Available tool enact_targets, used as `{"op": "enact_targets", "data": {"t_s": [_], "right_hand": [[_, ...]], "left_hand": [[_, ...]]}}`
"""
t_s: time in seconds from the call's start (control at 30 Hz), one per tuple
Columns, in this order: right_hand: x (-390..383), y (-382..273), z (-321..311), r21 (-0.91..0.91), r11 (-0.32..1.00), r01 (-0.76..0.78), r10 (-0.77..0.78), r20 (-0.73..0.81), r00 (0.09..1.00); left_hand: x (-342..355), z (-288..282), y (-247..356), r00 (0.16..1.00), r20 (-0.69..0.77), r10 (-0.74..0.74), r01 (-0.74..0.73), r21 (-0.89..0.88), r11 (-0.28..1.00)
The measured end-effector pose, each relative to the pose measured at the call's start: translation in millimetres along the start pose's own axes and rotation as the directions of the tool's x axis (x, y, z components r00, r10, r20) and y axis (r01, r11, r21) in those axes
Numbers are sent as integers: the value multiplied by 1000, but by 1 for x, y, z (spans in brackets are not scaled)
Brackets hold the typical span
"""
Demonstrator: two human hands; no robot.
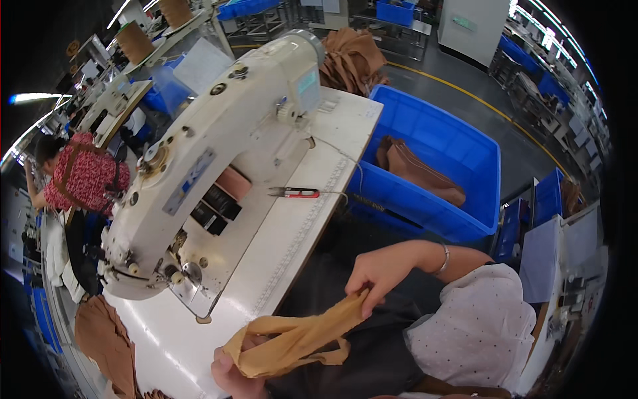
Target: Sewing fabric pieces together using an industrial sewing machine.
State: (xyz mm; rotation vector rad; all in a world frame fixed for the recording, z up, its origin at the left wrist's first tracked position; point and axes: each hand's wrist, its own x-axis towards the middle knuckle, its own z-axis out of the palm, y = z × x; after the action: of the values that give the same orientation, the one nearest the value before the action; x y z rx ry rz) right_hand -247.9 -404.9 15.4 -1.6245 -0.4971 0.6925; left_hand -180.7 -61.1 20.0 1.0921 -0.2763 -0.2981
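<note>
Between my two hands stretches a tan, strap-like piece of cloth or soft leather [292, 342], looped and folded, with a narrow strip hanging from it. My right hand [382, 269] pinches its upper end between thumb and fingers. The lower end is in my left hand [239, 376], whose fingers reach partly inside the loop and are partly hidden by it. Both hands are over my lap, by the front edge of the white sewing table [266, 286]. Beyond the left hand stands a white sewing machine [193, 153]; its needle area touches nothing of the tan piece.
Red-and-black thread snips [296, 192] lie on the table beside dark and pinkish pieces [222, 199]. A blue bin [458, 146] at the right holds brown pieces [422, 169]. More brown pieces [106, 339] lie at the left edge. A co-worker [83, 173] sits far left.
</note>
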Motion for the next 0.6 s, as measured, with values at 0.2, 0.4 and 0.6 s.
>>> {"op": "enact_targets", "data": {"t_s": [0.2, 0.4, 0.6], "right_hand": [[-105, -5, -20, 55, 998, -1, 24, -427, 904], [-181, 23, -47, 192, 957, 217, 89, -908, 410], [-161, 25, -63, 155, 863, 481, 222, -971, -85]], "left_hand": [[15, 65, -11, 866, -139, -481, 446, -222, 867], [53, 84, -28, 657, 231, -717, 612, 391, 687], [61, 86, -53, 718, 278, -638, 377, 616, 692]]}}
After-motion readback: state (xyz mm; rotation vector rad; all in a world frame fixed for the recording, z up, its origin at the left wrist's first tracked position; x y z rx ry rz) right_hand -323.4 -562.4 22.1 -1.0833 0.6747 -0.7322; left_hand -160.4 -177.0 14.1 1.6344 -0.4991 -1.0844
